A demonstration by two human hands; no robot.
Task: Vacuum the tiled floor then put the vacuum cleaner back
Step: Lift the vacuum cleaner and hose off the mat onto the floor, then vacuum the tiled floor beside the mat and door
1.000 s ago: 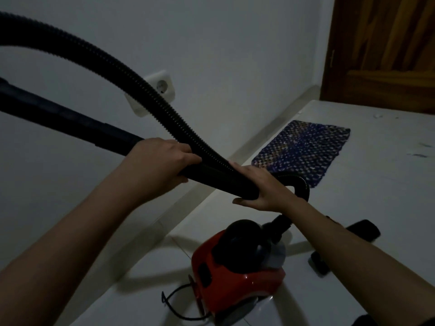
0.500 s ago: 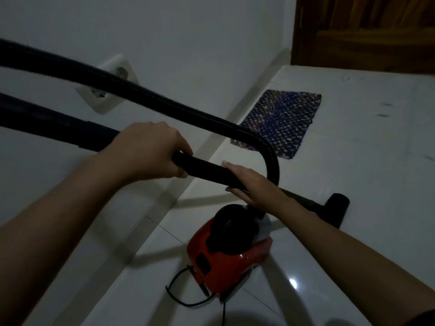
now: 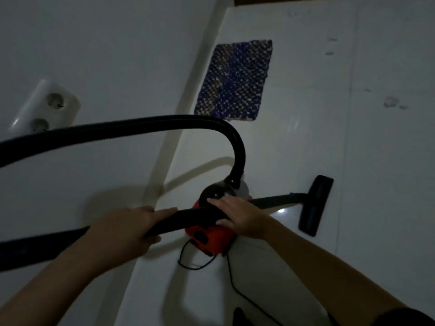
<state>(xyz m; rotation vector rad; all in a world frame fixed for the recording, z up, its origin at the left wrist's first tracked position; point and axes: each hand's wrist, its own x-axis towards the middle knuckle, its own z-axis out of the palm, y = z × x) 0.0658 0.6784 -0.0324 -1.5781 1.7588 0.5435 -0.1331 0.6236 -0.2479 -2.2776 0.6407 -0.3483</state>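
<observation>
Above one vacuum (image 3: 209, 241): left hand (image 3: 127, 229), right hand (image 3: 237, 217) grip one wand (image 3: 188, 215).

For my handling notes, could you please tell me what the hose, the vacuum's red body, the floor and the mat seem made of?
Hose: probably flexible plastic, matte black, fine ribs along its bend.
Red body: likely hard moulded plastic, smooth, shiny.
Floor: glazed tile, glossy; it reflects light and shows joint lines.
Mat: woven fabric or yarn, coarse blue and pale weave.
</observation>
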